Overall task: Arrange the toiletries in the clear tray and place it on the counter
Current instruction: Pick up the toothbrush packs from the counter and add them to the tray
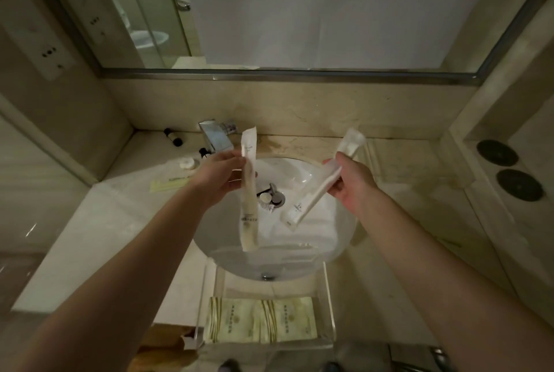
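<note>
Leftmost, small dark bottles (173, 137) and a round white soap (188, 163) are lying on the bench (99, 215) beside the tap (214, 137). Over the sink (299, 173), the left hand (217, 178) is pinching a long white packet (249, 191) nearly upright, while the right hand (352, 184) is gripping a second packet (322, 182) slanted. Below, the clear tray (328, 305) is sitting at the bench's near edge, holding cream sachets (260, 320).
</note>
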### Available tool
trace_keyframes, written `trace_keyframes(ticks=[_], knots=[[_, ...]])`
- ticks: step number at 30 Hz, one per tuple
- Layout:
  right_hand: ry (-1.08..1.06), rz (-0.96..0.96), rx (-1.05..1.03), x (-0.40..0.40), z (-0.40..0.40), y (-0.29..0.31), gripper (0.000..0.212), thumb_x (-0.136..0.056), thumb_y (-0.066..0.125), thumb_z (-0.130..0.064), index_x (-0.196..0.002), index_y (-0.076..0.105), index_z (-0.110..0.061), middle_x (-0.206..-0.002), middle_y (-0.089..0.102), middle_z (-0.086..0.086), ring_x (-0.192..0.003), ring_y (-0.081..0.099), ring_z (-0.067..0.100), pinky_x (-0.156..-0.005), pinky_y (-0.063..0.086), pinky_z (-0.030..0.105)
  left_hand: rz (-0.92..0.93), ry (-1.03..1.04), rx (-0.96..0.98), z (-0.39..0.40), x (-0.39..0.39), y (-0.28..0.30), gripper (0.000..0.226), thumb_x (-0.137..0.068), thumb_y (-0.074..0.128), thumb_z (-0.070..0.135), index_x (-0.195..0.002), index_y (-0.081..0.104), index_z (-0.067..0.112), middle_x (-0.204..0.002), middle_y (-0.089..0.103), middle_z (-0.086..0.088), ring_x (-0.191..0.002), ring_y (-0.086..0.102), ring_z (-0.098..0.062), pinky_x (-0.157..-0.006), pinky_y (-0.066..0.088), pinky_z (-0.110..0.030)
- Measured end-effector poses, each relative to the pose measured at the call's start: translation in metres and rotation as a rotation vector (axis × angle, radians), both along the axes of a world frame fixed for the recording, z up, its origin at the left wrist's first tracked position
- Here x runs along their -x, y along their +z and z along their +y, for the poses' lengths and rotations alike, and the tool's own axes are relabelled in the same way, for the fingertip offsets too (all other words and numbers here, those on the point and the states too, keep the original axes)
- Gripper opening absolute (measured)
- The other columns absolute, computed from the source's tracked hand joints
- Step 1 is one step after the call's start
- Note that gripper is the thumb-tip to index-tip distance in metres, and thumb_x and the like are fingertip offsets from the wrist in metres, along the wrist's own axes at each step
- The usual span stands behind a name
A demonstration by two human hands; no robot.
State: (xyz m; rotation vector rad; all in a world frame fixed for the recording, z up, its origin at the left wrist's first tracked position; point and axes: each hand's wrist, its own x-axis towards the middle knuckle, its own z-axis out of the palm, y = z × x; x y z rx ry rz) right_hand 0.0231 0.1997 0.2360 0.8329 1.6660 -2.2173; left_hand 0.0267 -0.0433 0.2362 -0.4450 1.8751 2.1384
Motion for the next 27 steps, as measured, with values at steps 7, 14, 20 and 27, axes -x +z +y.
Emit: trace_keyframes(ticks=[7,14,20,27], knots=[[0.075,0.015,-0.035,-0.013,-0.009,-0.004,0.024,-0.094,0.052,-0.028,-0.092,0.066,-0.008,-0.081,0.060,0.004,-0.068,0.052,0.014,-0.058,0.043,0.025,-0.012,-0.130,0.041,-0.014,-0.018,0.002,0.013,-0.092,0.051,0.001,-0.093,0.062,0.008,-0.088,0.064,-0.012,-0.083,0.064,-0.026,-0.073,0.053,-0.037],[0.111,0.016,0.046,-0.023,-0.002,-0.016,0.016,-0.095,0.056,-0.023,-0.090,0.061,-0.009,-0.091,0.058,0.012,-0.054,0.047,0.013,-0.036,0.031,0.018,-0.052,-0.147,0.055,-0.025,-0.028,-0.004,0.012,-0.094,0.051,0.004,-0.097,0.062,0.007,-0.092,0.064,-0.013,-0.085,0.065,-0.027,-0.070,0.054,-0.034],[0.074,0.047,0.184,-0.033,-0.009,-0.015,0.014,-0.094,0.056,-0.023,-0.092,0.060,-0.009,-0.085,0.063,0.011,-0.064,0.057,0.018,-0.053,0.045,0.022,-0.074,-0.131,0.080,-0.026,-0.034,-0.009,0.013,-0.094,0.049,0.004,-0.097,0.060,0.008,-0.097,0.061,-0.017,-0.091,0.061,-0.032,-0.085,0.053,-0.042],[0.179,0.165,-0.115,-0.030,-0.015,-0.023,0.017,-0.093,0.058,-0.026,-0.083,0.057,-0.012,-0.068,0.049,-0.001,-0.051,0.038,0.009,-0.047,0.032,0.021,-0.068,-0.167,0.103,-0.025,-0.037,-0.016,0.015,-0.092,0.053,0.004,-0.107,0.055,-0.001,-0.091,0.064,-0.014,-0.082,0.066,-0.027,-0.076,0.056,-0.038]])
